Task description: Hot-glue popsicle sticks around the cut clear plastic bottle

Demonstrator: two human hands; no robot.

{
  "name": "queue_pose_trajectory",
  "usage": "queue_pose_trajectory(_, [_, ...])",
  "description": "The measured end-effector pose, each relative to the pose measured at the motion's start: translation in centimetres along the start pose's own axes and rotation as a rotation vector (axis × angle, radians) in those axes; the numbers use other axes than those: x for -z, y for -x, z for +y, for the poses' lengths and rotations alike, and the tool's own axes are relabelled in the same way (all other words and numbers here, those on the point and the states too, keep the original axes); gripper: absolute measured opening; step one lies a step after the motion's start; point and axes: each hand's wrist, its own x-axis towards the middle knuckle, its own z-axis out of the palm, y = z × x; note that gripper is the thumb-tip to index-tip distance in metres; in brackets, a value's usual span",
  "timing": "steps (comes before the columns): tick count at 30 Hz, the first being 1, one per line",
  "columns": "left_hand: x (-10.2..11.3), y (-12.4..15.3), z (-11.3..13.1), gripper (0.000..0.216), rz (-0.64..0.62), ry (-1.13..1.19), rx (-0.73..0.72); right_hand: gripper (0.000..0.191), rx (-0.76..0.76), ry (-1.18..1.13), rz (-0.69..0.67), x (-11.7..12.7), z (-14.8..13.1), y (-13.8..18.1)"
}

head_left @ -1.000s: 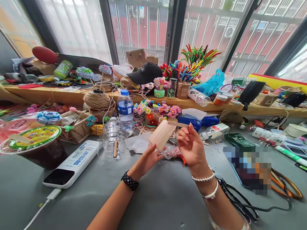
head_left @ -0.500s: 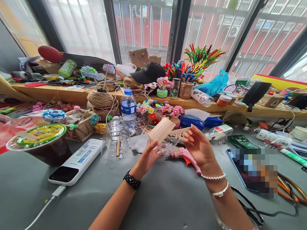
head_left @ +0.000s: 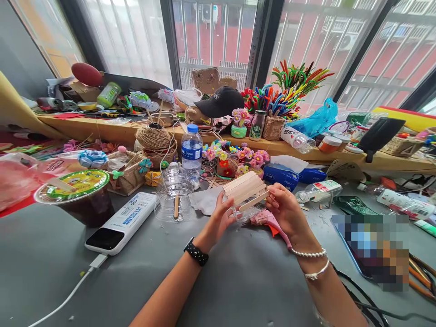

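My left hand [head_left: 220, 222] grips a panel of wooden craft sticks [head_left: 244, 187] laid side by side, thumb on its near left edge. Clear plastic [head_left: 244, 213] shows beneath the panel. Pinched at its right end by my right hand [head_left: 286, 209] is a single craft stick [head_left: 254, 200]. It lies along the panel's near edge, roughly parallel to the other sticks; whether it touches them I cannot tell. Under and behind my right hand, a pink glue gun [head_left: 279, 234] rests on the grey table, partly hidden.
Left of my hands stand a cut clear plastic bottle [head_left: 170, 200], a white power bank [head_left: 131, 222] and a lidded cup of dark drink [head_left: 85, 206]. A water bottle [head_left: 191, 156] is behind. To the right lie a phone [head_left: 350, 250] and cables [head_left: 368, 304].
The single stick in my right hand has moved in from the panel's right side to lie along its near edge. The whole view has shifted slightly.
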Motion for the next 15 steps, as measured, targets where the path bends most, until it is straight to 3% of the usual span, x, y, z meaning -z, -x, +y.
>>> queue_pose_trajectory(15, [-0.45, 0.15, -0.09, 0.061, 0.049, -0.016, -0.012, 0.023, 0.058, 0.106, 0.067, 0.02, 0.79, -0.22])
